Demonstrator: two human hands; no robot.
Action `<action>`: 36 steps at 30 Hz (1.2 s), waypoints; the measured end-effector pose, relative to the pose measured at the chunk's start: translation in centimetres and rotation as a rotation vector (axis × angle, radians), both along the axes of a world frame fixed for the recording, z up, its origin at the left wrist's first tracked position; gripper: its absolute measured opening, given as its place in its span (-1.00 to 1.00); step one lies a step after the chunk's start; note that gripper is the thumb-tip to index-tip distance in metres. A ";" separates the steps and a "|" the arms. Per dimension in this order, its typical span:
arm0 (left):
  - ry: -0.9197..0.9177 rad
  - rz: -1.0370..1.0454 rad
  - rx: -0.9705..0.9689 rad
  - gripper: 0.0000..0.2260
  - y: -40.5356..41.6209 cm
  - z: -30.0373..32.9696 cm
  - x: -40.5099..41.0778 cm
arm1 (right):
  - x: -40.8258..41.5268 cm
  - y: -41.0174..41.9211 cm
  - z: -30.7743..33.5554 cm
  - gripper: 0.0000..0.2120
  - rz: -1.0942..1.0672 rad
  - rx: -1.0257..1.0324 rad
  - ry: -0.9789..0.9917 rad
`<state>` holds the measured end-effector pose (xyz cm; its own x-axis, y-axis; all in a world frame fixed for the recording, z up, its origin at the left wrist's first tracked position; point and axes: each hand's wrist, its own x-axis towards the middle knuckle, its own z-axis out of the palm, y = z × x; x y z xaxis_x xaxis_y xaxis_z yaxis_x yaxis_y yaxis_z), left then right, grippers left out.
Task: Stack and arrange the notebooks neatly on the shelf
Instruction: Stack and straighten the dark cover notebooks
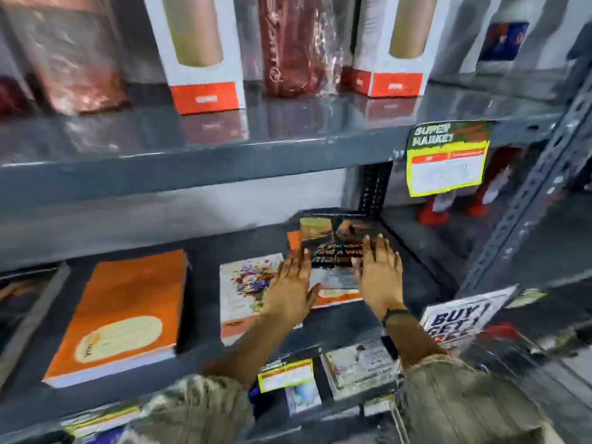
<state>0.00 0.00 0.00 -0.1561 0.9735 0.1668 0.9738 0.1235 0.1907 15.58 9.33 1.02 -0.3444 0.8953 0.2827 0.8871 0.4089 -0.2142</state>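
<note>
— How many hands, and what are they doing?
— Two; the left hand [290, 291] lies flat, fingers spread, across the flowered notebook [246, 283] and the edge of the dark notebook [333, 251]; the right hand [379, 277] presses flat on that dark one, fingers apart, gripping nothing.
— And how many notebooks on the shelf [205, 251]?
— Three groups; an orange stack [125, 312] at the left, well apart, then the flowered one, then the dark one near the right corner.
— Farther up?
— Two white boxes [201, 49] on the upper shelf; one yellow price tag [448, 158] on its edge.
</note>
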 end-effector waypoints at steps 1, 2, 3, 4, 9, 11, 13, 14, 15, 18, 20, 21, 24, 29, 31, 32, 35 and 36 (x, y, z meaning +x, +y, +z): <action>-0.083 0.051 -0.061 -0.39 1.5 -0.3 0.3 | 0.2 1.1 -0.4 -0.44 -0.073 -0.123 0.021; -0.145 0.111 -0.103 -0.41 2.8 -0.4 0.5 | 0.3 2.0 -0.5 -0.44 -0.108 -0.207 0.056; -0.178 0.175 -0.130 -0.43 3.9 -0.5 0.7 | 0.4 2.8 -0.9 -0.43 -0.129 -0.286 0.080; -0.202 0.225 -0.133 -0.46 4.8 -0.4 0.9 | 0.4 3.5 -1.0 -0.42 -0.133 -0.369 0.097; -0.473 0.455 0.017 -0.69 7.5 0.3 2.0 | 0.6 5.9 -1.7 -0.32 -0.283 -0.482 0.381; -0.718 0.567 -0.013 -0.69 8.2 1.2 1.5 | 1.2 6.4 -1.7 -0.35 -0.304 -0.572 0.587; -1.085 0.600 -0.032 -0.73 8.5 2.2 0.9 | 1.6 6.5 -1.3 -0.35 -0.336 -0.592 0.617; -1.287 0.567 -0.046 -0.79 8.5 2.9 1.0 | 1.8 6.6 -1.1 -0.34 -0.372 -0.572 0.600; -1.432 0.539 -0.061 -0.86 8.3 3.4 1.1 | 1.7 6.4 -0.8 -0.33 -0.398 -0.548 0.576; -1.582 0.480 -0.095 -0.96 7.2 4.6 2.0 | 0.4 4.6 0.7 -0.30 -0.446 -0.436 0.517; -1.649 0.424 -0.004 -0.86 5.6 4.6 1.2 | -1.1 2.8 1.9 -0.21 -0.473 -0.363 0.523; -1.641 0.432 0.046 -0.78 4.6 4.3 0.3 | -2.1 1.7 2.5 -0.17 -0.449 -0.357 0.558; -1.487 0.505 0.241 -0.74 -1.0 3.2 -5.4 | -6.7 -3.3 4.3 -0.48 -0.211 -0.487 0.952; -0.854 0.673 0.361 -0.73 -15.4 3.8 -19.8 | -18.7 -14.0 4.3 -0.76 -0.008 -0.992 1.320; -0.656 0.732 0.423 -0.72 -20.6 4.3 -24.5 | -23.0 -17.4 4.1 -0.82 0.124 -1.082 1.212; -0.531 0.772 0.422 -0.70 -24.2 4.6 -27.3 | -26.0 -19.9 4.2 -0.83 0.193 -1.118 1.139; -0.279 0.927 0.328 -0.69 -31.6 4.6 -33.2 | -32.7 -25.0 3.8 -0.72 0.369 -1.151 0.959; -0.217 0.962 0.299 -0.68 -33.6 4.4 -34.8 | -34.8 -26.3 3.7 -0.71 0.426 -1.139 0.898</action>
<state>-34.84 -33.58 4.43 -0.9034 0.3437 0.2565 0.4284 0.7516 0.5016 -19.17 -16.97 4.72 -0.7218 0.6556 -0.2218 0.1549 -0.1594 -0.9750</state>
